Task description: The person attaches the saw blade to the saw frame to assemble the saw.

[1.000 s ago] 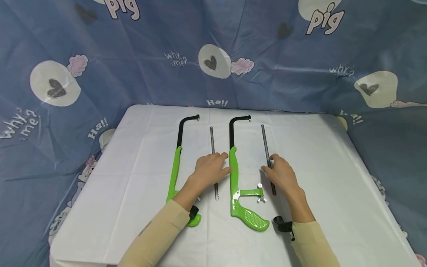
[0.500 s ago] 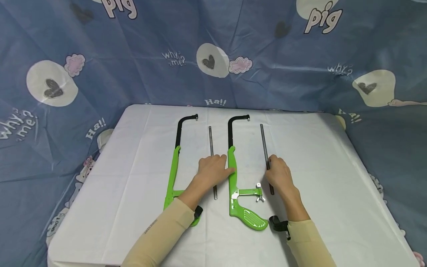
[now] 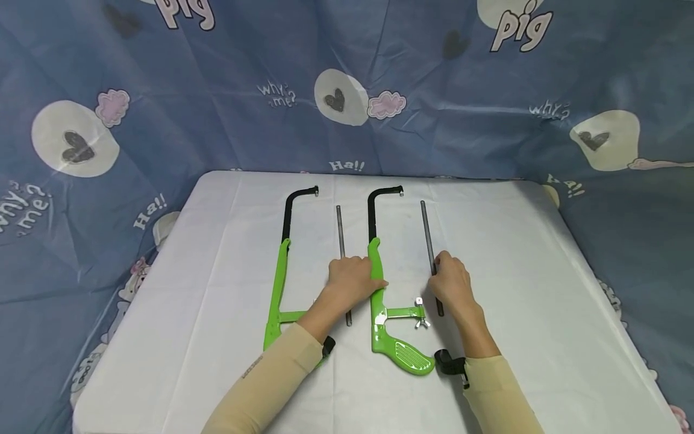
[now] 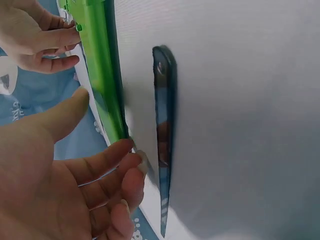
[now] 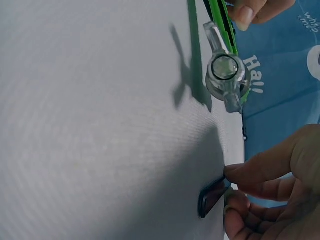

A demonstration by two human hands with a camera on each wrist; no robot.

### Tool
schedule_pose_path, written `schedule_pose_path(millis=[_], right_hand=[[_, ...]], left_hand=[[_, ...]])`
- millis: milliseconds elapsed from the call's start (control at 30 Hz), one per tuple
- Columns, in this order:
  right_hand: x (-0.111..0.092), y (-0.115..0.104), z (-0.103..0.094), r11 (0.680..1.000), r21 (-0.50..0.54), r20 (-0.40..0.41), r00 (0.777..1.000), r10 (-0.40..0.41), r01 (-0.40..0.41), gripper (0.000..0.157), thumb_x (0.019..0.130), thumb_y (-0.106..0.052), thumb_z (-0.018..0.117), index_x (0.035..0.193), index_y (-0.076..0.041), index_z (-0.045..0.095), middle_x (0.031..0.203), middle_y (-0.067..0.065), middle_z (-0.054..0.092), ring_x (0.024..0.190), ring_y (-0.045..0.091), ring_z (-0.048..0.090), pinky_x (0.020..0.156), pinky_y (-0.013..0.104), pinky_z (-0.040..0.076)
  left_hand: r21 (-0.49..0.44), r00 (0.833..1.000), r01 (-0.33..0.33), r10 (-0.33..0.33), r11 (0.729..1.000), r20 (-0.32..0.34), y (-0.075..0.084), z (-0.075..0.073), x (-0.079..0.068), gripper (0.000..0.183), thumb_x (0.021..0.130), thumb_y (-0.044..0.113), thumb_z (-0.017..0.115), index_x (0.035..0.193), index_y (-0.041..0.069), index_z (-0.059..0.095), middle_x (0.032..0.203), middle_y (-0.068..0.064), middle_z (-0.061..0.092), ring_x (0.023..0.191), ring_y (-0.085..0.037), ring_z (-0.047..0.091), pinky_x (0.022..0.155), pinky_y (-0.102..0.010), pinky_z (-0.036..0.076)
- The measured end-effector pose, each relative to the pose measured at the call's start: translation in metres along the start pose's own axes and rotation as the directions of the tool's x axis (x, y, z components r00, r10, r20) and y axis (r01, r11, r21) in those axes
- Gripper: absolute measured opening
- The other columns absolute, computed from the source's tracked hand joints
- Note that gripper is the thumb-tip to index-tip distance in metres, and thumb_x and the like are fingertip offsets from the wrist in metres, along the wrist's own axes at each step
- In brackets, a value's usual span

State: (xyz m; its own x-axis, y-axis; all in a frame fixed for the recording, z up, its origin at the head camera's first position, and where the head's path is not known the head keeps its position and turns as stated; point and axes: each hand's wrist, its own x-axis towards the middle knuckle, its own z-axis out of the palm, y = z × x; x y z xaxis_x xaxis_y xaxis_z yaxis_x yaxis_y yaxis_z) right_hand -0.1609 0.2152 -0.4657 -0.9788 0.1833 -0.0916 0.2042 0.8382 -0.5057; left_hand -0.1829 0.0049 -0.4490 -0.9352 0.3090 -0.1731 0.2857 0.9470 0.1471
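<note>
The left hacksaw frame [image 3: 278,277] and the right hacksaw frame [image 3: 378,307] lay parallel on the white tablecloth [image 3: 217,337], their open sides facing right. The left blade [image 3: 341,232] lay between them and the right blade [image 3: 427,232] beyond the second, each beside a frame's opening, I supposed to keep the pairs together.

The person's left hand [image 3: 352,280] was part curled about the green spine of the right hacksaw frame, thumb on the right, fingers on the left; how firmly it held, I couldn't tell. That spot seemed chosen for balance, near the middle of the length. The right hand [image 3: 454,283] was nearly closed, thumb and fingertips pinching the right blade past its middle, toward the near end. A pinch suited, I judged, so thin a strip lying low on the cloth.

The wing nut [image 5: 225,67] on the right hacksaw frame stood apart from the right hand. A black wrist camera [image 3: 449,361] sat by the right sleeve [image 3: 501,392], presumably angled to watch the fingers.
</note>
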Motion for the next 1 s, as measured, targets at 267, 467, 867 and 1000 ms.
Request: schedule_pose_path(millis=[267, 467, 867, 1000], right_hand=[[-0.0001, -0.0008, -0.0001, 0.999, 0.011, -0.017, 0.999, 0.033, -0.033, 0.04, 0.074, 0.002, 0.05, 0.113, 0.001, 0.053, 0.1, 0.022, 0.059, 0.093, 0.035, 0.054, 0.075, 0.044, 0.043], [-0.0001, -0.0009, 0.0, 0.999, 0.014, -0.005, 0.999, 0.044, -0.044, 0.04, 0.073, 0.002, 0.049, 0.114, 0.001, 0.053, 0.101, 0.023, 0.059, 0.092, 0.035, 0.054, 0.074, 0.043, 0.043], [0.0007, -0.0034, 0.0039, 0.998, 0.018, -0.023, 0.997, 0.067, -0.067, 0.04, 0.072, 0.003, 0.051, 0.112, -0.001, 0.055, 0.098, 0.02, 0.059, 0.09, 0.033, 0.053, 0.07, 0.041, 0.042], [0.0021, -0.0038, 0.0023, 0.998, 0.017, 0.002, 0.998, 0.067, -0.067, 0.042, 0.073, 0.004, 0.048, 0.114, -0.002, 0.053, 0.101, 0.019, 0.056, 0.092, 0.033, 0.051, 0.072, 0.041, 0.042]], left_hand=[[-0.026, 1.0, 0.01, -0.01, 1.0, 0.001, 0.005, 0.0008, 0.0031, 0.048, 0.077, 0.062, 0.06, 0.06, 0.018, 0.05, 0.059, 0.0, 0.053, 0.057, -0.019, 0.053, 0.05, -0.034, 0.037], [-0.033, 0.999, 0.025, -0.024, 0.999, 0.035, 0.0057, -0.001, 0.0023, 0.05, 0.078, 0.061, 0.06, 0.054, 0.018, 0.048, 0.055, 0.001, 0.051, 0.053, -0.018, 0.05, 0.049, -0.034, 0.035], [-0.03, 0.995, 0.047, -0.044, 0.998, 0.089, 0.0055, -0.0009, 0.0042, 0.051, 0.078, 0.062, 0.058, 0.052, 0.019, 0.049, 0.054, 0.001, 0.049, 0.053, -0.017, 0.05, 0.05, -0.032, 0.036], [-0.04, 0.995, 0.051, -0.047, 0.998, 0.09, 0.0042, -0.0002, 0.0056, 0.051, 0.077, 0.063, 0.059, 0.053, 0.018, 0.05, 0.054, 0.001, 0.049, 0.052, -0.017, 0.05, 0.049, -0.033, 0.036]])
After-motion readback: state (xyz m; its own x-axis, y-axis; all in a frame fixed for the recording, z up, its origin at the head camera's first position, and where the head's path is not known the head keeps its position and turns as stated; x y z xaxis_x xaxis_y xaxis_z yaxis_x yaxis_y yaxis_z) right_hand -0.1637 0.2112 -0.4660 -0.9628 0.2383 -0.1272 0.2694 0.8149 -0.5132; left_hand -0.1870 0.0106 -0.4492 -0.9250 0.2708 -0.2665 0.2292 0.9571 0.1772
